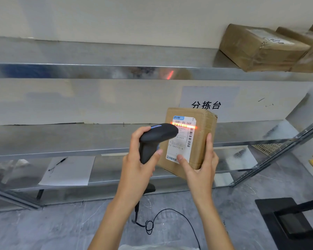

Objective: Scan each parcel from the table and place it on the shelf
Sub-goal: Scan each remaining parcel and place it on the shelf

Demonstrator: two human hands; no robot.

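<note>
Midway through the job, by the look of it, the right hand [200,170] gripped a cardboard parcel [192,139] in front of the metal shelf [61,139], thumb on its white label [182,138], while the left hand [139,159] clutched a black scanner [154,139] whose red beam crossed the top barcode. That parcel was being scanned and had not yet been shelved. Two taped parcels [260,47] already lay on the upper shelf, probably done; how many remained could not be told, as no tabletop was in view. On the label "530- D5 069" was legible, the smaller print blurred. A wall sign [208,98] read "分拣台".
</note>
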